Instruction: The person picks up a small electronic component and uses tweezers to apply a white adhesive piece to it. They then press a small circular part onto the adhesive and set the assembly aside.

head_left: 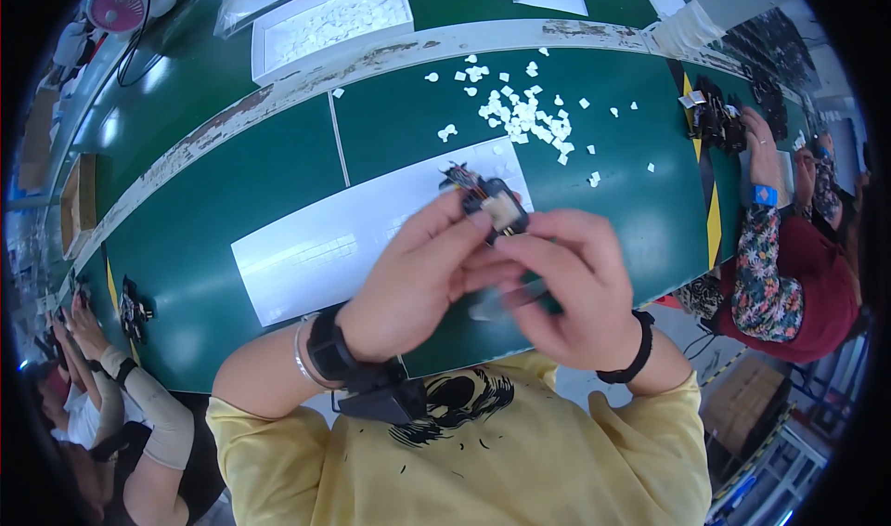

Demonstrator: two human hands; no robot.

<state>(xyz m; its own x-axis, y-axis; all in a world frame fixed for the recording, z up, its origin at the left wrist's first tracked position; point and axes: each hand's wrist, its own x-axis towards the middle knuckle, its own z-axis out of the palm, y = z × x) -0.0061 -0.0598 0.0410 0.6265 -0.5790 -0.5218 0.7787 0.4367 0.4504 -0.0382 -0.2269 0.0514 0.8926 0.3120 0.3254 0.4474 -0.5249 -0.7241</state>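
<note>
Above the near part of the bench, my left hand is closed around a small black electronic assembly, thumb on its top. A pale rectangular patch shows on the assembly, and a bundle of thin coloured wires sticks out at its upper left. My right hand pinches the assembly's lower right edge with thumb and forefinger. Its other fingers are curled and partly blurred. Below them is a pale, smeared shape too blurred to name. A white sheet lies on the bench beneath my hands.
Many small white pieces lie scattered beyond the sheet. A white box of similar pieces stands behind a worn ledge. Black assemblies lie at right and left, past striped tape. Co-workers' hands work at both sides.
</note>
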